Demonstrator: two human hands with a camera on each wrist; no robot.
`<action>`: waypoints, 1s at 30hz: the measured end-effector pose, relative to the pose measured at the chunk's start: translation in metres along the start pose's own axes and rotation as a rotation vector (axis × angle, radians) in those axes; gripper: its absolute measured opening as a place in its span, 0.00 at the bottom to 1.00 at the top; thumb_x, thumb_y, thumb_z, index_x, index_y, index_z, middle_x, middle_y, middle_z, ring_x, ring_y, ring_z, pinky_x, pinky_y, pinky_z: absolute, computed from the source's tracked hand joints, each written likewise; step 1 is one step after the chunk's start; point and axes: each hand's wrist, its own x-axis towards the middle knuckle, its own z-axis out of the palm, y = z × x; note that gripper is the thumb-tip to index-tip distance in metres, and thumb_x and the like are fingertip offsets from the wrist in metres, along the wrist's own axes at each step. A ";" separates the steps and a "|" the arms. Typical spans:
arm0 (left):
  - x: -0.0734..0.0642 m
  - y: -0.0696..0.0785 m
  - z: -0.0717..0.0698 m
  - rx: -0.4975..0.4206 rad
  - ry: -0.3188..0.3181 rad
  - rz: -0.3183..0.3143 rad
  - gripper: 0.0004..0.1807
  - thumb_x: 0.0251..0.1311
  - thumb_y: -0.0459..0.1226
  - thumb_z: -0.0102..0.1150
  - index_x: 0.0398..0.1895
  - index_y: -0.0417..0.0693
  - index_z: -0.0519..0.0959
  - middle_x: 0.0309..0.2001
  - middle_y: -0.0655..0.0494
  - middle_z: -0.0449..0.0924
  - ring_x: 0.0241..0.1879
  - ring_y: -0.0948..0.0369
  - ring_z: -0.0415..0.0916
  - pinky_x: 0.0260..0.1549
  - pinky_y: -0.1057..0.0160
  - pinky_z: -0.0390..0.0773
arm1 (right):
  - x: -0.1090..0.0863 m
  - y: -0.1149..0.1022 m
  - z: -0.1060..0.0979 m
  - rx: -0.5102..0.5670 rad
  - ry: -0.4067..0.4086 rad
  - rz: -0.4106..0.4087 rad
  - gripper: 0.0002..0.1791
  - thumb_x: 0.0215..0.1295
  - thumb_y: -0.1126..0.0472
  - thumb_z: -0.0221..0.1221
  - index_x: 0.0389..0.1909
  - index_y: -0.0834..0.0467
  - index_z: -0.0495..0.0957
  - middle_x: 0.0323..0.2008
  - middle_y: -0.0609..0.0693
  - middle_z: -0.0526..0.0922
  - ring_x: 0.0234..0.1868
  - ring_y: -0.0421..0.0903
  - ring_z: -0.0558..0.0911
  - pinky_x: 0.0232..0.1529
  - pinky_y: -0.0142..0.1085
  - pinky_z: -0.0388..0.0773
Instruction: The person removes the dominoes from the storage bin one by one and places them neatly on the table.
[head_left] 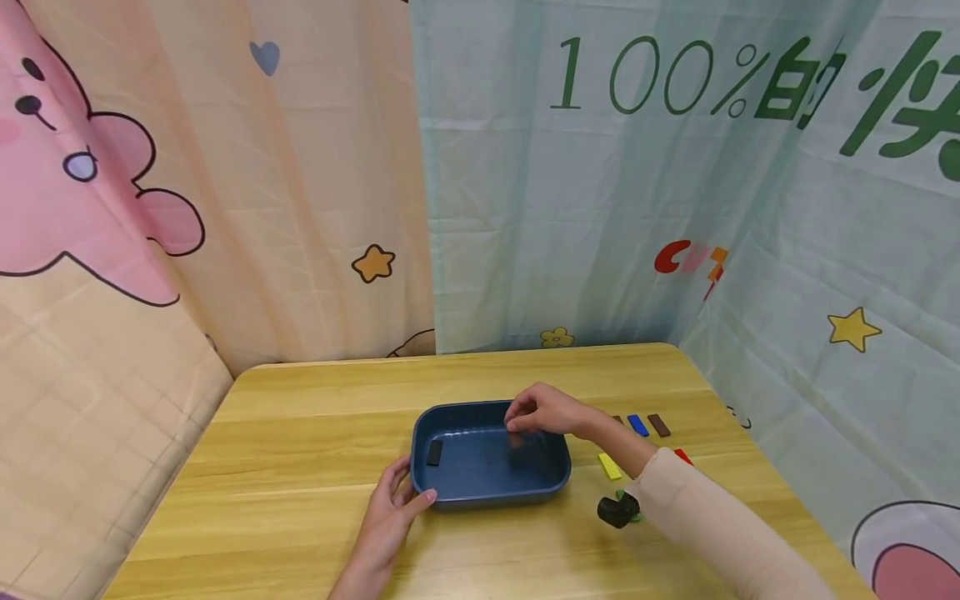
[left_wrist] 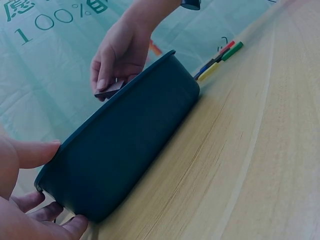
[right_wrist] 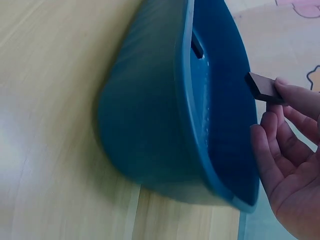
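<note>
A dark blue plastic basin (head_left: 487, 503) stands on the wooden table, and one black block (head_left: 434, 452) lies inside at its left end. My left hand (head_left: 388, 510) grips the basin's left end, thumb on the rim and fingers against the outer wall (left_wrist: 115, 150). Over the basin's right part is my right hand (head_left: 546, 410), pinching a dark brown block (right_wrist: 263, 88) between thumb and fingers. In the left wrist view, that block shows just above the rim, under the right hand (left_wrist: 120, 55).
Right of the basin lie a blue block (head_left: 638, 425), a brown block (head_left: 659, 425), a yellow block (head_left: 610, 466) and a red block (head_left: 682, 456), partly behind the right arm. A green block is mostly covered by the black wrist camera (head_left: 618, 511). Printed curtains (head_left: 495, 208) hang behind the table.
</note>
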 end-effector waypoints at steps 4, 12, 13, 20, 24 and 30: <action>0.001 0.001 0.002 -0.002 0.002 0.008 0.43 0.63 0.27 0.67 0.78 0.34 0.55 0.78 0.31 0.52 0.74 0.38 0.58 0.66 0.50 0.71 | -0.005 0.005 -0.009 0.015 0.006 0.019 0.11 0.73 0.62 0.63 0.45 0.68 0.85 0.31 0.51 0.89 0.39 0.63 0.83 0.46 0.57 0.83; 0.006 0.001 0.005 -0.011 -0.002 0.009 0.43 0.63 0.27 0.68 0.78 0.35 0.55 0.78 0.32 0.52 0.74 0.39 0.59 0.63 0.57 0.73 | -0.019 0.019 -0.025 0.023 0.037 0.059 0.12 0.73 0.62 0.64 0.47 0.69 0.85 0.34 0.49 0.88 0.37 0.46 0.84 0.42 0.41 0.84; 0.006 0.001 0.006 -0.012 -0.004 0.011 0.44 0.63 0.27 0.67 0.78 0.35 0.55 0.78 0.32 0.52 0.74 0.38 0.59 0.63 0.57 0.74 | -0.022 0.021 -0.027 0.030 0.041 0.062 0.13 0.73 0.62 0.63 0.47 0.69 0.84 0.34 0.50 0.88 0.38 0.46 0.84 0.42 0.40 0.85; 0.007 0.002 0.008 -0.011 0.006 0.012 0.43 0.64 0.26 0.66 0.78 0.35 0.55 0.78 0.32 0.52 0.74 0.38 0.59 0.60 0.61 0.75 | -0.037 0.029 -0.038 0.080 0.058 0.063 0.12 0.74 0.65 0.62 0.48 0.72 0.83 0.35 0.53 0.88 0.39 0.50 0.85 0.48 0.53 0.84; 0.008 0.002 0.009 0.000 0.010 0.004 0.43 0.64 0.26 0.66 0.78 0.35 0.54 0.78 0.32 0.51 0.74 0.38 0.58 0.63 0.56 0.74 | -0.047 0.034 -0.044 0.072 0.062 0.061 0.12 0.74 0.65 0.62 0.48 0.71 0.83 0.35 0.53 0.87 0.37 0.52 0.82 0.48 0.58 0.83; 0.010 0.002 0.012 0.005 0.016 -0.003 0.43 0.65 0.27 0.66 0.79 0.35 0.54 0.78 0.32 0.51 0.74 0.38 0.58 0.65 0.53 0.73 | -0.061 0.043 -0.056 0.039 0.074 0.043 0.10 0.74 0.65 0.61 0.47 0.69 0.84 0.36 0.51 0.87 0.36 0.49 0.82 0.43 0.51 0.84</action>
